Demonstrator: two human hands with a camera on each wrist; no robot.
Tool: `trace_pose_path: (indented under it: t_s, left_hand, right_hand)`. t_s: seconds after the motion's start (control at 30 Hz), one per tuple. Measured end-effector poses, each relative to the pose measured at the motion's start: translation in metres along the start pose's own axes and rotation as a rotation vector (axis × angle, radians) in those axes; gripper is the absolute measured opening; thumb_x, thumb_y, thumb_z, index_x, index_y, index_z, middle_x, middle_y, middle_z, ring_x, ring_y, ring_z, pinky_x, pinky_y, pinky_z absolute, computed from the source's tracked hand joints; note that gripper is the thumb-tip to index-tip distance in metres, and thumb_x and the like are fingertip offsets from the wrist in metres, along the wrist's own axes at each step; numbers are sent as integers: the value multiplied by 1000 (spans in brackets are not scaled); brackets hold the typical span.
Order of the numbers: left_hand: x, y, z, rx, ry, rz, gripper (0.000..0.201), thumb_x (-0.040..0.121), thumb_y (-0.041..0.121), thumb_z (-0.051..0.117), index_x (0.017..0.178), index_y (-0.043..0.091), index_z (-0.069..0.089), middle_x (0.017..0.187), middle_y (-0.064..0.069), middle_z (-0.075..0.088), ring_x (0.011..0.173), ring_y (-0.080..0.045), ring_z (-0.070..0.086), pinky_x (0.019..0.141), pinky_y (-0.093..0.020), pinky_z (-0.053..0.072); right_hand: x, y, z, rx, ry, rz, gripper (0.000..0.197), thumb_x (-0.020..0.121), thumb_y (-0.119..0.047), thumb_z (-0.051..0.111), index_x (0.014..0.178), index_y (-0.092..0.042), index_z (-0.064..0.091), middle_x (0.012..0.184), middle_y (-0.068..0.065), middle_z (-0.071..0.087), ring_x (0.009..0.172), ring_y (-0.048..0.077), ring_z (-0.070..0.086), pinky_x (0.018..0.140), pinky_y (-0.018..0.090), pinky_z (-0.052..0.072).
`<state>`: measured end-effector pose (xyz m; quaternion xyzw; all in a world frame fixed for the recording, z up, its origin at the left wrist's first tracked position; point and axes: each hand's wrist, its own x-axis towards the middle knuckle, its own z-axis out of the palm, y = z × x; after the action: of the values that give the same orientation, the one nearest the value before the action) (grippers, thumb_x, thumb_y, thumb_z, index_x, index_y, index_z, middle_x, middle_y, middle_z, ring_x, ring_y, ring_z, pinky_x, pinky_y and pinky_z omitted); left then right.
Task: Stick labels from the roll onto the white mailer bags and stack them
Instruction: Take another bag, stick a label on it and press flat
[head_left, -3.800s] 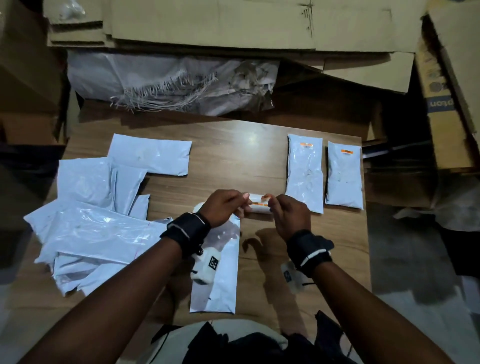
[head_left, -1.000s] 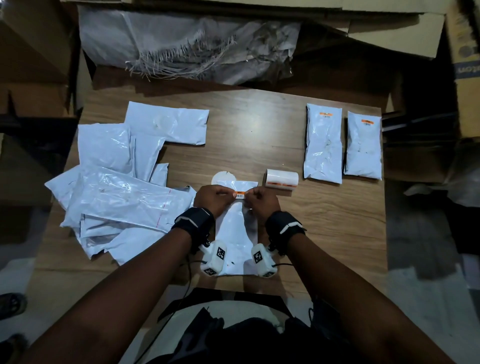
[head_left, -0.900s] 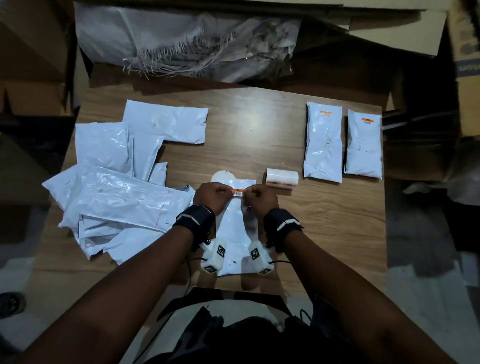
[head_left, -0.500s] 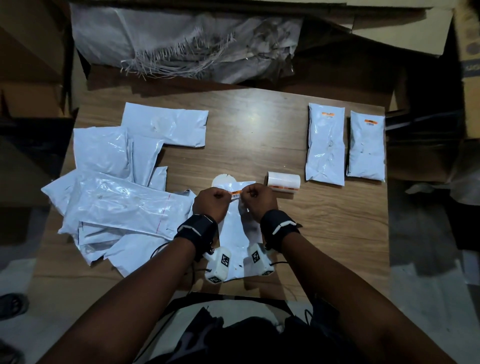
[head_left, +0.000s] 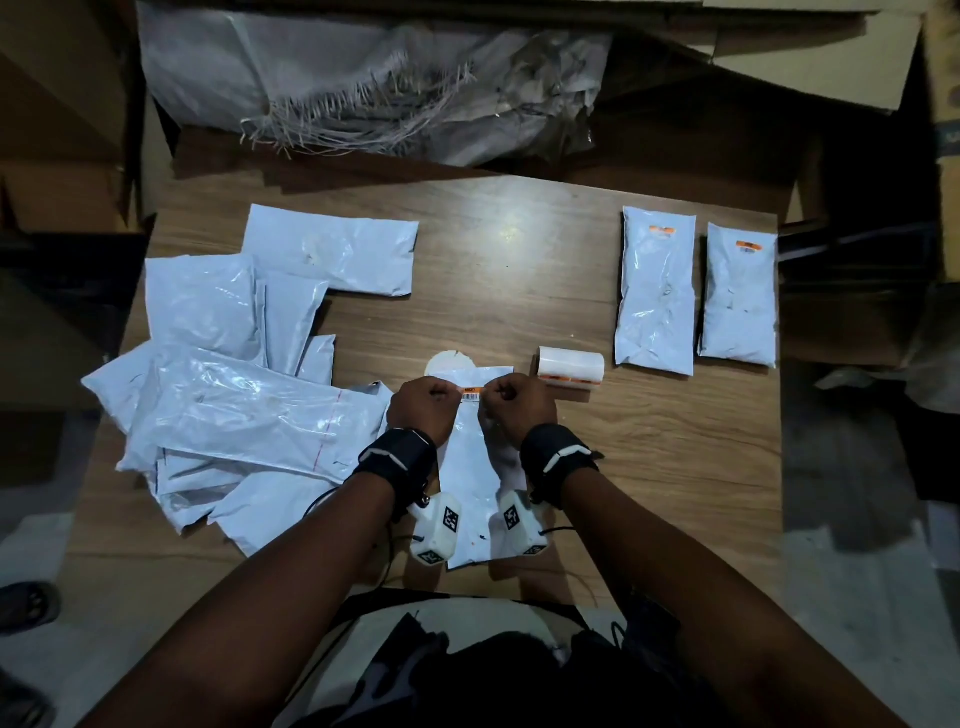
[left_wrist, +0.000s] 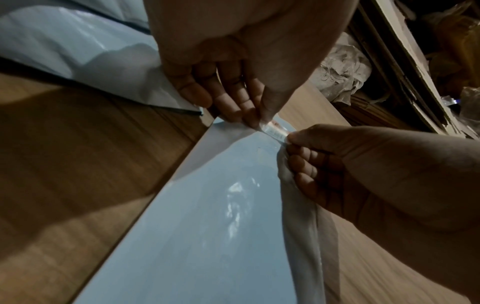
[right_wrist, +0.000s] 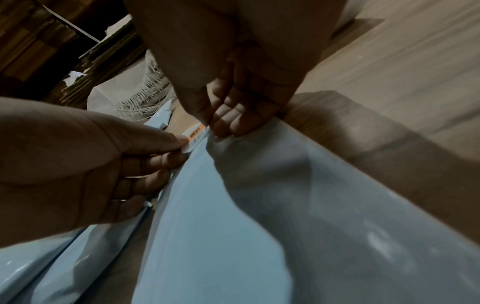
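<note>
Both hands met over the near-centre of the wooden table (head_left: 519, 291), each pinching one end of a small orange-and-white barcode label (head_left: 471, 393) held taut just above the top edge of a white mailer bag (head_left: 470, 467). The left hand (head_left: 423, 408) had its thumb and curled fingers (left_wrist: 249, 115) nipped on the label's left end; the right hand (head_left: 514, 410) did the same on the other end, its lower fingers also gathering a fold of the bag's film. Whether the label was already touching the bag could not be told from the wrist views.

As a judgement of progress, the job looked early. 2 filled mailers (head_left: 655, 296) lay side by side at the far right of the table, each carrying an orange label near its top, though they sat next to each other rather than stacked. The label roll (head_left: 570, 368) rested just right of the hands, close to those 2. To the left, a loose heap of unlabelled mailer bags (head_left: 228, 395) overlapped one another, so most of the labelling seemed still to come, along with the stacking.
</note>
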<state>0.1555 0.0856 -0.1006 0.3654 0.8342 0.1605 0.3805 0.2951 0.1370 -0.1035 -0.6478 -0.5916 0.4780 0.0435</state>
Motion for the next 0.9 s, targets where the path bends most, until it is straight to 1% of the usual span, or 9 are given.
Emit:
trace_pose_path:
  t_s: [0.1,0.23,0.37,0.47,0.57,0.63,0.7,0.77,0.9]
  left_hand:
    - [2,-1,1,-17,-7,-7,20,89,34,62,92,21,77,105,0,73,101,-23,65,78,-24,43]
    - [1,2,1,-51,22,-65,10,84,32,66,88,24,69,96,3,73,96,-21,65,74,-22,42]
    - [-2,1,-2,-77,61,-81,39,81,37,71,108,18,49,80,6,62,90,-24,64,76,-29,45]
    - [-10,-5,-3,-14,160,179,33,89,29,62,119,19,54,102,-3,64,96,-27,63,82,-35,49]
    - [-21,-19,10,391,205,544,47,85,19,62,132,14,56,135,-16,54,117,-36,55,91,-44,48]
    - [-29,-25,17,618,96,537,57,90,24,56,145,17,42,158,-17,24,141,-38,30,106,-50,35]
    - [-32,-30,22,741,-13,477,59,99,33,39,154,20,20,163,-13,-7,149,-35,0,117,-53,15]
    - [-34,-30,22,794,-34,448,62,102,38,30,156,17,9,161,-13,-18,149,-33,-12,118,-54,4]
    - [-37,-24,21,847,-6,328,72,101,44,29,154,7,-1,159,-17,-21,149,-33,-13,118,-54,0]
  right_hand:
    - [-1,-2,0,-9,22,39,16,81,-27,66,66,-28,62,74,-6,69,77,14,65,68,21,43]
    - [-2,-7,4,35,57,104,14,79,-28,67,66,-26,60,73,-6,69,77,16,67,70,24,50]
    - [-9,-13,3,-10,70,77,5,83,-28,63,82,-23,64,81,-3,70,82,21,66,70,24,47]
    - [-25,-11,1,-190,127,-205,16,88,-24,57,102,-21,64,104,2,64,92,23,60,75,29,46]
    - [-39,7,14,-450,165,-558,40,88,-20,56,127,-11,58,130,16,55,115,34,53,94,42,48]
    - [-41,21,25,-583,110,-583,52,89,-22,50,138,-8,50,148,21,40,134,40,40,108,46,36]
    - [-44,27,28,-649,32,-525,58,88,-27,43,143,-9,45,155,22,29,141,43,30,110,49,32]
    - [-46,27,30,-659,-9,-478,61,88,-31,40,143,-4,43,156,23,26,142,43,28,111,49,33]
    - [-47,22,34,-650,-11,-382,68,92,-35,32,146,5,32,156,29,19,144,42,22,114,51,28]
